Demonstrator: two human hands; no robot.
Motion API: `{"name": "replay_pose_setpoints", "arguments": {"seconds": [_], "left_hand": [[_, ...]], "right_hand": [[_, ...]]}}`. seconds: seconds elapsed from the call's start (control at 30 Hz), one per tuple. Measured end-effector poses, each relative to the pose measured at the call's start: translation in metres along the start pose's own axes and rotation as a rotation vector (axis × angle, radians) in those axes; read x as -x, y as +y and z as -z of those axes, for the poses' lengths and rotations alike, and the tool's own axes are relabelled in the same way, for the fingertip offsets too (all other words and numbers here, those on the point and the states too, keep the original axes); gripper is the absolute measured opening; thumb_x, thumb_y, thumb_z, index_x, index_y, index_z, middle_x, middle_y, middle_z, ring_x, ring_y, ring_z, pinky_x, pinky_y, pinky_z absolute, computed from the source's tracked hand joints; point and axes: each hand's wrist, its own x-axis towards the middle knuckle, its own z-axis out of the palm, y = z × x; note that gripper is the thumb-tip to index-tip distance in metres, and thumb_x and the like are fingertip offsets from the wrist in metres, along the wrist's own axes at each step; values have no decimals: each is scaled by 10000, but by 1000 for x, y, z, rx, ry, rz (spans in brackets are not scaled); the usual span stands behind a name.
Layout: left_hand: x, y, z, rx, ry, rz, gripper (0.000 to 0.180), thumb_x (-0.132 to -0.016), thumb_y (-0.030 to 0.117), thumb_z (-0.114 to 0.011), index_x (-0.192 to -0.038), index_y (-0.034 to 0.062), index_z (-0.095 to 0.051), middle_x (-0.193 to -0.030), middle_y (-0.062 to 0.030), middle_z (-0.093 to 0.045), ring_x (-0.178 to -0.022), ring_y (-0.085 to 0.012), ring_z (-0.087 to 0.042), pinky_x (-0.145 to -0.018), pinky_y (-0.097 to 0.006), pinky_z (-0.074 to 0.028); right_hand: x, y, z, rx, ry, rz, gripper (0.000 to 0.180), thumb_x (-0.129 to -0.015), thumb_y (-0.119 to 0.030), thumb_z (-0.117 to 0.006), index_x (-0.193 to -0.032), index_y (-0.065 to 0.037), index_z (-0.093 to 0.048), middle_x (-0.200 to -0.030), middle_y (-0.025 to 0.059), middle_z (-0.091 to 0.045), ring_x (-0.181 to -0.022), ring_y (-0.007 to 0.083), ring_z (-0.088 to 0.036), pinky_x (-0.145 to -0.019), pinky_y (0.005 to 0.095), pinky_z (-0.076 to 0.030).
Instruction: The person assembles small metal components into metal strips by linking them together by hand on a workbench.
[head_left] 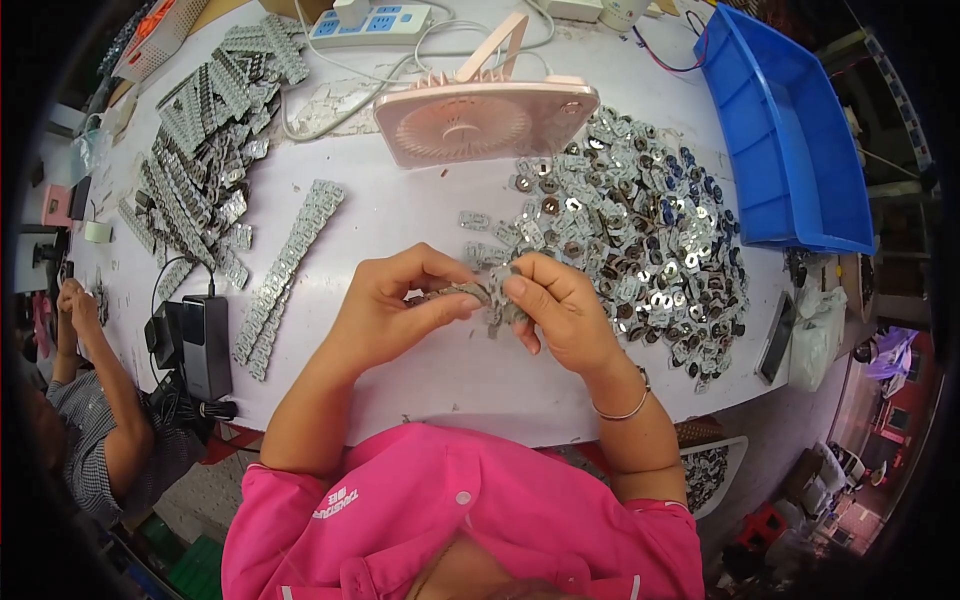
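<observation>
Above the white table my left hand [398,297] is closed, its thumb and fingers pinching a short stack of small grey metal pieces [470,292]. My right hand [563,312] pinches small metal pieces at the right end of that stack. The fingers partly hide these pieces, so their exact shape cannot be told. A large loose pile of small metal pieces [640,235] spreads just beyond and right of my right hand. A few single pieces [478,220] lie apart at its left edge. Two long strips of metal pieces [285,280] lie left of my left hand.
A heap of similar strips [205,140] fills the far left. A pink fan [480,120] stands ahead, with a white power strip [372,25] behind it. A blue bin [775,140] sits far right. Left are a dark power bank [206,347] and another person's hand [82,310].
</observation>
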Motion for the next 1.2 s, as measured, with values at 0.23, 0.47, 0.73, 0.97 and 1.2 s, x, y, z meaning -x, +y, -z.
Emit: {"name": "replay_pose_setpoints", "arguments": {"seconds": [0.23,0.47,0.73,0.97,1.2], "left_hand": [[-11,0,-11,-695,195,-434,239,-730,-69,-715,-941,32,-663,-864,-83,-679,-757,-179,-657,-659,-271,-511],[-20,-6,-10,-941,324,-592,179,-754,66,-734,-910,121,-665,-871,-21,-692,-652,-168,-643,-536,-273,-439],[-12,-6,-22,-742,243,-540,268,-760,-19,-690,-1006,87,-678,-907,-77,-684,-757,-208,-659,-637,-270,-493],[-4,-3,-2,-197,150,9,260,-800,-35,-676,-1056,13,-679,-915,-56,-697,-805,-107,-646,-707,-240,-512],[5,10,8,-69,21,172,217,-801,-21,-708,-1014,-20,-666,-846,-55,-701,-768,-97,-657,-670,-216,-521]], "right_hand": [[-5,10,-6,590,325,417,197,-945,-170,-573,-835,-8,-549,-593,6,-534,-503,52,-443,-459,245,-360],[-4,11,-2,411,345,274,181,-936,-142,-576,-823,-5,-545,-583,13,-551,-511,41,-478,-460,241,-380],[-1,-2,-5,190,396,135,163,-917,-133,-618,-839,6,-583,-590,13,-563,-524,53,-543,-475,235,-428],[6,-12,17,691,428,336,168,-864,-160,-679,-883,7,-673,-663,80,-619,-596,83,-565,-521,276,-420],[12,-16,10,473,-15,79,217,-924,-190,-619,-849,4,-683,-659,37,-630,-541,38,-540,-476,194,-408]]}}
